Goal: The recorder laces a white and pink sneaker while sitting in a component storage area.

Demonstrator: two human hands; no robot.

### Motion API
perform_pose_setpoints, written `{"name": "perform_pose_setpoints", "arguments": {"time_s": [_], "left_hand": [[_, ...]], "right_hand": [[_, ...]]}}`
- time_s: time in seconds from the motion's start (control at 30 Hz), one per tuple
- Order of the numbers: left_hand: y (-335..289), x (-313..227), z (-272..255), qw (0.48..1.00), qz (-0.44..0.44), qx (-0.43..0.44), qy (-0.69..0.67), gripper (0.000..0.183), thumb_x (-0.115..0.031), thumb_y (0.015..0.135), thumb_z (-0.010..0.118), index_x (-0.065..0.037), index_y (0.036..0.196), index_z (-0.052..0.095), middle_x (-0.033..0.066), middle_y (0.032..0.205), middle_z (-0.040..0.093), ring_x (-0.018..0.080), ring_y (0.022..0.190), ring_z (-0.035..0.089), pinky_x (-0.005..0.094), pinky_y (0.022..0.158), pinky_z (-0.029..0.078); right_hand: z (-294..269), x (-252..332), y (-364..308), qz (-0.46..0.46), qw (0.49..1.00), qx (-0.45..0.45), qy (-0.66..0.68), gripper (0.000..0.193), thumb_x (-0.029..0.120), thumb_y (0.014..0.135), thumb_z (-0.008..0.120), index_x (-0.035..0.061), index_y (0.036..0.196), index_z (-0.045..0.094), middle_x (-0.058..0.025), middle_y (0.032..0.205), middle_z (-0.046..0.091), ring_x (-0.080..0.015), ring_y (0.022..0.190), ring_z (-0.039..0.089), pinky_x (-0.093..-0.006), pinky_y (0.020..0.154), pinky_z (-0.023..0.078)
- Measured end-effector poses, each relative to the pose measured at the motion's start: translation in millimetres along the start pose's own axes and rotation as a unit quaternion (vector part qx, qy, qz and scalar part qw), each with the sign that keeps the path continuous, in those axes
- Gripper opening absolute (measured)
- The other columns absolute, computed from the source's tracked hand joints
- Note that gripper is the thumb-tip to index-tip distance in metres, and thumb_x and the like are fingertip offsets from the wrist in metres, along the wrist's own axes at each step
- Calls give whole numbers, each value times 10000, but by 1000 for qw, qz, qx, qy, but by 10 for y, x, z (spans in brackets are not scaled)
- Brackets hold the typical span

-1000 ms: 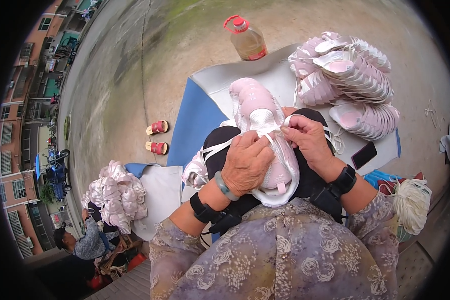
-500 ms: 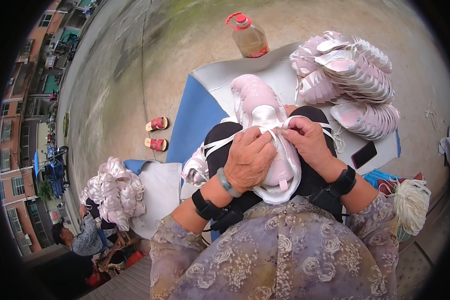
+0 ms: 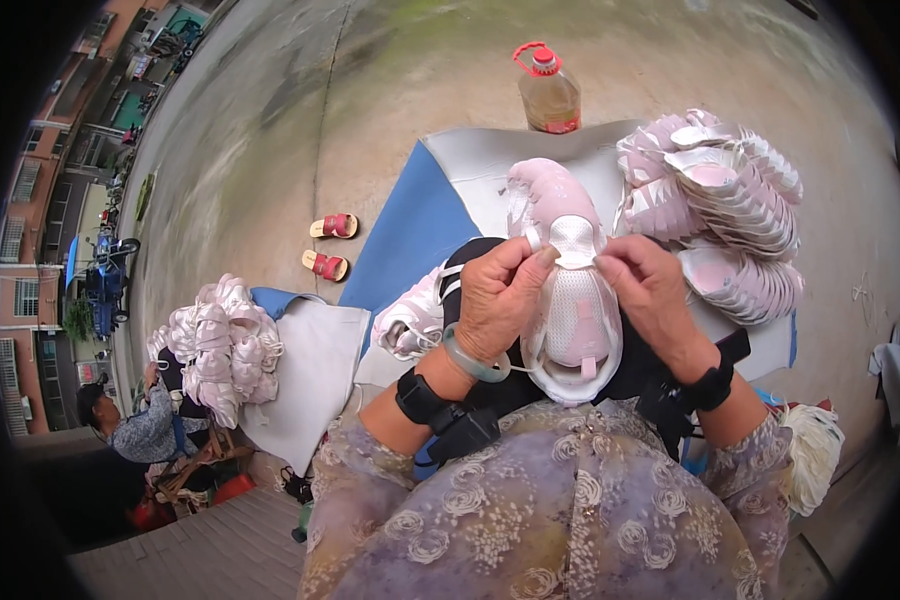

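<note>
A pink and white shoe upper (image 3: 558, 195) lies across my lap with its toe pointing away from me and its heel opening near my belly. My left hand (image 3: 498, 295) pinches a white shoelace (image 3: 574, 263) at the left edge of the throat, thumb against forefinger. On the opposite edge my right hand (image 3: 652, 290) is closed in a similar pinch. Between the two hands a short white strand crosses below the tongue (image 3: 572, 235). The fingertips partly hide the lace ends. Another laced pink and white upper (image 3: 410, 322) rests beside my left knee.
Nested uppers (image 3: 735, 200) are stacked at the right on a white and blue sheet (image 3: 400, 225). A red-capped jug (image 3: 550, 95) stands beyond it. Red sandals (image 3: 334, 225) lie to the left. A person (image 3: 145, 430) sits at far left by heaped uppers (image 3: 220, 350). White cord (image 3: 813, 450) hangs at right.
My hands have moved apart from the middle of the throat to its two edges. The long lace ends that lay out to both sides no longer show there. The view has shifted slightly.
</note>
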State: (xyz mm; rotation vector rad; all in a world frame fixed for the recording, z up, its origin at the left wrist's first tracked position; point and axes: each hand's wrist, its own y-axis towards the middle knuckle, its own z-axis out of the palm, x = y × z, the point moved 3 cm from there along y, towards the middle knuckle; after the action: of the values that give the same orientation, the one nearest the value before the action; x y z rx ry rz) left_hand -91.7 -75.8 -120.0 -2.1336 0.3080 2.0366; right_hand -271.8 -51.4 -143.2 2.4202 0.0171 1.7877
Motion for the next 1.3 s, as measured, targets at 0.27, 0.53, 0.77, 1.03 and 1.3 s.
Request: {"name": "perform_pose_setpoints", "arguments": {"time_s": [0.27, 0.53, 0.77, 1.03, 1.3], "left_hand": [[-27, 49, -99, 992, -46, -60, -100, 193, -244, 942, 523, -56, 935, 565, -20, 658, 541, 24, 512, 485, 159, 451, 400], [-49, 267, -325, 975, -99, -82, -181, 263, -305, 956, 474, -49, 950, 533, 31, 676, 563, 89, 506, 536, 209, 437, 439], [-57, 299, -218, 916, -250, 183, -254, 236, -260, 926, 511, -27, 942, 547, 58, 669, 592, 85, 496, 551, 174, 412, 413], [-31, 359, -144, 879, -276, 203, -333, 157, -169, 898, 540, -17, 914, 572, 48, 689, 617, 61, 473, 552, 147, 372, 396], [-59, 410, -129, 860, -306, 260, -315, 138, -146, 880, 541, -20, 871, 597, 65, 675, 619, 72, 470, 546, 171, 414, 430]], "right_hand": [[401, 321, -151, 5, 975, 210, 72, 139, 110, 847, 584, -2, 928, 573, -66, 720, 582, -147, 661, 542, -285, 607, 439], [411, 352, -159, 62, 978, 184, 83, 158, 34, 875, 502, 10, 1030, 511, -35, 646, 543, -105, 562, 500, -253, 536, 419], [336, 401, 29, 43, 976, 208, 49, 214, 10, 851, 492, 2, 1061, 455, -70, 657, 550, -149, 564, 532, -268, 542, 427], [305, 380, 34, 113, 957, 255, 74, 203, 30, 858, 521, 15, 1042, 438, -43, 668, 568, -93, 558, 519, -236, 521, 424], [286, 394, 16, 146, 936, 296, 118, 215, 49, 856, 547, 17, 1045, 449, -40, 678, 586, -86, 551, 523, -224, 513, 424]]}}
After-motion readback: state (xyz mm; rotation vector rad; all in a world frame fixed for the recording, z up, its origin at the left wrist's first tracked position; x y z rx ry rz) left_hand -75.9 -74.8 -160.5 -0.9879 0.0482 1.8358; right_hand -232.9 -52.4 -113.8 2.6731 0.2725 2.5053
